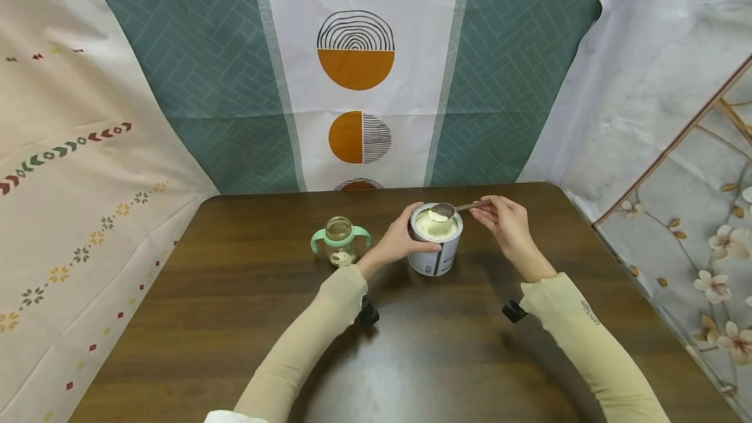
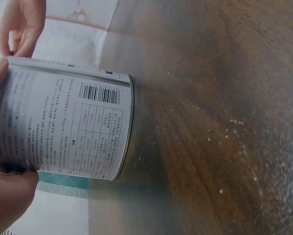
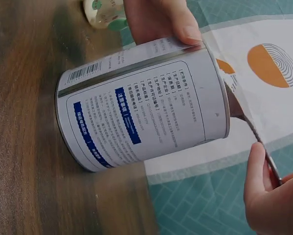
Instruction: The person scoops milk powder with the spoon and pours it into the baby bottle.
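Observation:
A white printed can [image 1: 431, 263] of pale powder [image 1: 433, 228] stands upright on the table, its top open. My left hand [image 1: 398, 240] grips it from the left, thumb at the front near the rim. A metal spoon [image 1: 467, 206] with powder in its bowl is over the can's opening; my right hand [image 1: 506, 222] pinches its handle. In the right wrist view the spoon [image 3: 251, 128] shows past the can's rim, and part of its bowl is hidden. Printed text and a barcode cover the can [image 2: 63, 117] in the left wrist view.
Left of the can stands a clear baby bottle [image 1: 339, 232] with green handles and no cap, close behind my left forearm. The brown table [image 1: 247, 318] ends at patterned cloth hangings. White specks [image 2: 224, 137] lie on the tabletop near the can.

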Tool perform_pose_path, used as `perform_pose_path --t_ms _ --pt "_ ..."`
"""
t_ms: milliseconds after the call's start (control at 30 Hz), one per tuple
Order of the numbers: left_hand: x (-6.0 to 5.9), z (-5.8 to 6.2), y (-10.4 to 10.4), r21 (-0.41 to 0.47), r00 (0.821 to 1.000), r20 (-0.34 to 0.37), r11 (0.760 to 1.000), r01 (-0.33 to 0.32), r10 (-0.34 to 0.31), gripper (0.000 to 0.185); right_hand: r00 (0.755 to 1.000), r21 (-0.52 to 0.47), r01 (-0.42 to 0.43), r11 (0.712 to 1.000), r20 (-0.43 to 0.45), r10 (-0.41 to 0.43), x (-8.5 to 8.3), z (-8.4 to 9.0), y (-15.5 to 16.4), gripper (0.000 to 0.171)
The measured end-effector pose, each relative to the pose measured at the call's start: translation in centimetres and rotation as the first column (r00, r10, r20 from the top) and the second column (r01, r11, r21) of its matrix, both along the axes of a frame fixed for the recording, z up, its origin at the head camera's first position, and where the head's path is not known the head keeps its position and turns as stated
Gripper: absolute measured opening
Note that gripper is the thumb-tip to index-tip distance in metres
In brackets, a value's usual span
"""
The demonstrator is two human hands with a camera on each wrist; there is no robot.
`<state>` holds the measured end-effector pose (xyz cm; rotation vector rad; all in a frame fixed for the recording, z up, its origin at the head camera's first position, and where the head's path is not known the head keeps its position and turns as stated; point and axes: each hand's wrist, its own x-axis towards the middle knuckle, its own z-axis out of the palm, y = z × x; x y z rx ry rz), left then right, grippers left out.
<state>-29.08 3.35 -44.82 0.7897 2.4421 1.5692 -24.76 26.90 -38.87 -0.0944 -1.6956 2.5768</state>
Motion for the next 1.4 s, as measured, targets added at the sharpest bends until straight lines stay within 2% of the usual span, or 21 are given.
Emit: perform_pose_path --t_ms 100,233,367,467,600,1133,1400 --pt "-0.11 0.06 0.0 -0.001 1.0 -0.002 1.0 0.003 -0.003 0.099 0.996 -0.062 -0.014 0.998 0.087 0.02 -0.07 0.34 0.33 0.03" --pt "-0.12 0.14 -0.02 0.001 1.0 -0.001 1.0 -0.001 0.001 0.099 0.974 -0.139 -0.04 0.99 0.216 0.07 -0.16 0.53 0.69 0.032" --pt "-0.08 0.21 -0.06 -0.012 1.0 0.002 1.0 -0.006 0.006 0.099 0.957 -0.212 -0.055 0.976 0.267 0.112 -0.29 0.37 0.83 0.033" --pt "-0.02 0.32 -0.07 -0.016 1.0 0.007 1.0 -0.009 0.009 0.099 0.955 -0.266 -0.063 0.962 0.264 0.135 -0.44 0.16 0.86 0.034" --pt "0.06 0.51 -0.06 -0.007 1.0 0.017 1.0 -0.01 0.01 0.1 0.959 -0.292 -0.066 0.954 0.247 0.142 -0.51 0.06 0.8 0.033" --pt "0.24 0.47 -0.13 -0.014 0.999 0.033 1.0 0.008 -0.008 0.097 0.969 -0.231 -0.055 0.971 0.223 0.108 -0.23 0.31 0.57 0.033" --pt "0.28 0.7 -0.19 -0.01 0.999 0.033 1.0 0.011 -0.011 0.098 0.971 -0.282 -0.045 0.958 0.214 0.109 -0.37 0.34 0.65 0.034"
